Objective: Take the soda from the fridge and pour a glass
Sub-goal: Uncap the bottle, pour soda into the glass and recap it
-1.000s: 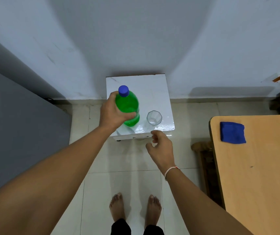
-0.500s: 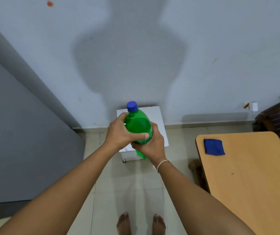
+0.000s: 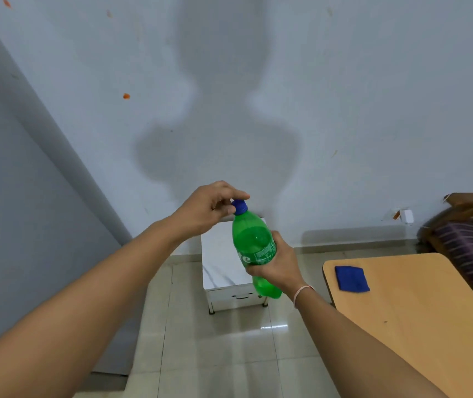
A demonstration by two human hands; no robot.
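Both arms reach forward: my right hand [image 3: 279, 264] wraps the tilted green soda bottle [image 3: 254, 245] at its middle, while my left hand [image 3: 210, 206] pinches its blue cap [image 3: 240, 207] above.

Room furniture, lower and right frame

Blue cloth [image 3: 352, 278] lies on wooden table [image 3: 418, 311], lower right; white side table [image 3: 222, 262] centre; striped bed [image 3: 470, 248] far right.

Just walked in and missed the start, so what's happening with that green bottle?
A person is about to open the green soda bottle. The right hand grips its body, tilted, while the left hand pinches the blue cap, which is on. Below it stands a small white table. No glass shows here.
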